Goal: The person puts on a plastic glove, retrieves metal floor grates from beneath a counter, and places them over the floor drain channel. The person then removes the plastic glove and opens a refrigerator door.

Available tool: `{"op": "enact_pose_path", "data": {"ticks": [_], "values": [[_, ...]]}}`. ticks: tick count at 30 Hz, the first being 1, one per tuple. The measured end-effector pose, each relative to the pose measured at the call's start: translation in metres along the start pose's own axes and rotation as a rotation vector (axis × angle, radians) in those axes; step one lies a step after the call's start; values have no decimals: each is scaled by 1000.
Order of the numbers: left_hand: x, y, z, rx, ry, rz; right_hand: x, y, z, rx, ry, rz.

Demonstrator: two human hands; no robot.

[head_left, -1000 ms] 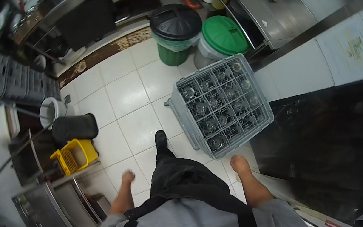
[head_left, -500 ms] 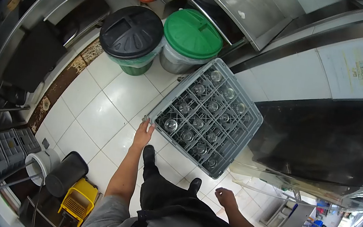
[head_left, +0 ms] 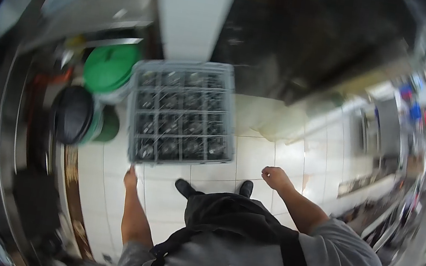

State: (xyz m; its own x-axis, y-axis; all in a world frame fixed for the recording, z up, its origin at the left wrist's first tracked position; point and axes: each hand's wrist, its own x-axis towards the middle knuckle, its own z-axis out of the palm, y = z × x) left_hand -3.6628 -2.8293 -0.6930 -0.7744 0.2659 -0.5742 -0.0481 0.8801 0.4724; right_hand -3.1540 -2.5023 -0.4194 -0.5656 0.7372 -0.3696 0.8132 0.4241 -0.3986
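A grey dishwasher glass rack [head_left: 177, 164] stands in front of me, divided into square compartments. Several clear glasses [head_left: 192, 124] sit in it, blurred by motion. My left hand [head_left: 131, 177] is at the rack's near left corner, fingertips against or just beside it; blur hides whether they grip. Over the floor to the right of the rack, my right hand [head_left: 276, 178] hangs apart from it, fingers curled in, with no object visible in them.
Left of the rack stand a bin with a green lid [head_left: 110, 67] and one with a black lid [head_left: 72, 115]. A dark panel [head_left: 312, 43] lies beyond the rack, with pale plastic sheeting [head_left: 274, 121] below it. White tiles [head_left: 211, 187] cover the floor.
My view has turned to the right, so rack and bins appear further left and squarer to me. The left hand stays by the rack's corner; the right hand remains curled.
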Motion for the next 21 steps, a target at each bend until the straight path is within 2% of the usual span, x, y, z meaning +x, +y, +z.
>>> {"op": "enact_pose_path", "data": {"ticks": [1, 2, 3, 5, 6, 10, 13, 14, 16, 18, 21], "values": [[-30, 16, -10, -79, -1, -21, -16, 20, -4, -19, 27, -14], [-17, 0, -6, 117, -94, 18, -34, 38, -9, 23, 92, 38], [-38, 14, -6, 99, -146, -162, -52, 58, -13, 51, 98, 99], [-85, 26, -7, -12, -321, -98, -87, 107, -21, 117, 163, 188], [-108, 41, 3, 41, -393, -63, -109, 136, -18, 106, 124, 289], [-196, 138, 105, 448, -658, 129, -200, 276, -1, 140, 44, 693], [-238, 214, 211, 660, -827, 354, -283, 335, -10, 453, 84, 1185], [-253, 241, 244, 685, -858, 422, -303, 352, -1, 480, 103, 1216], [-282, 302, 303, 670, -903, 537, -327, 381, 12, 311, 284, 1244], [-307, 361, 353, 578, -925, 610, -327, 404, -9, 327, 217, 1182], [-316, 419, 401, 235, -868, 493, -295, 465, -32, 317, 246, 1069]]}}
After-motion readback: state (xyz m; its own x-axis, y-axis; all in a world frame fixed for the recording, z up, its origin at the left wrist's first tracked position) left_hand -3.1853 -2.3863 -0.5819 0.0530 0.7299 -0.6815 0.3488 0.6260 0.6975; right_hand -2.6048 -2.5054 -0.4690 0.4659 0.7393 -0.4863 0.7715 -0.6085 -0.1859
